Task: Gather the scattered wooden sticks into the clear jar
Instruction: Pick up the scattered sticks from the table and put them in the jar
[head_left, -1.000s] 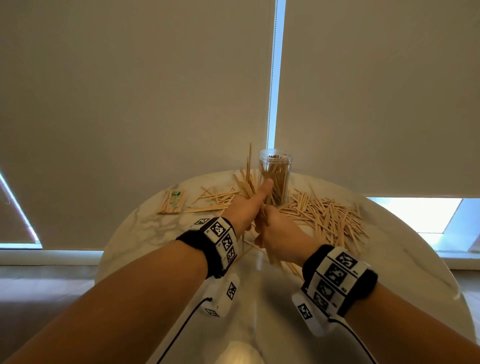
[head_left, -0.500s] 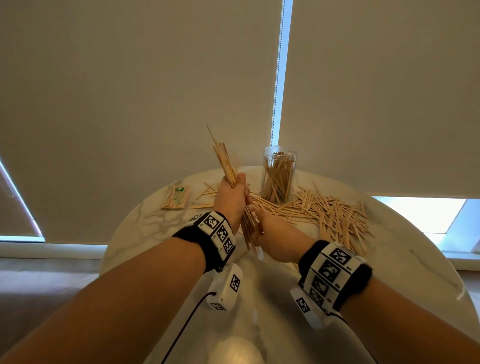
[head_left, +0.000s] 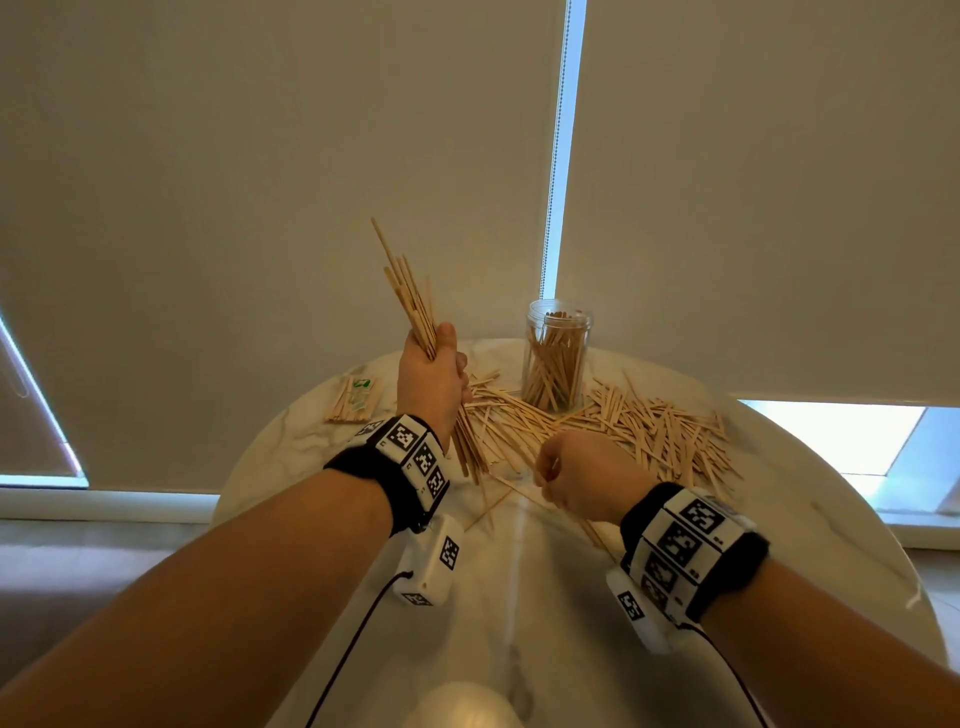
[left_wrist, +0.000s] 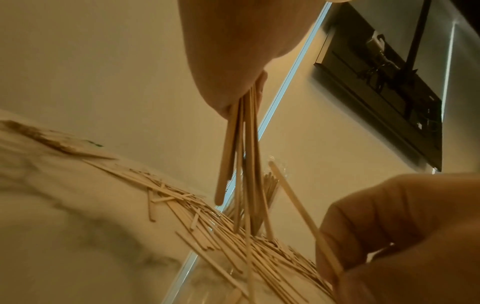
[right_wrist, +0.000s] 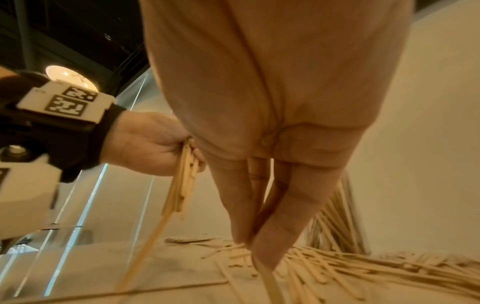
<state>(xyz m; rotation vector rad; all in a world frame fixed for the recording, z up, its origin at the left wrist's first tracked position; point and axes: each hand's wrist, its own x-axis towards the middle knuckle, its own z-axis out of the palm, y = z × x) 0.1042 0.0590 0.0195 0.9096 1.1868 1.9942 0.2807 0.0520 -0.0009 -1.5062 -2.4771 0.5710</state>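
Left hand (head_left: 430, 382) fisted round a bundle of sticks (head_left: 410, 296), raised above the marble table (head_left: 810, 519), ends fanning out above and below the fist; right hand (head_left: 582, 475) lower, near the table, fingers (right_wrist: 275, 236) curled and pinching a single stick (left_wrist: 303, 214); clear jar (head_left: 557, 358) upright at the far edge, partly filled with sticks; loose sticks (head_left: 654, 431) strewn before and right of it; small packet of sticks (head_left: 356, 400) lying apart, far left.
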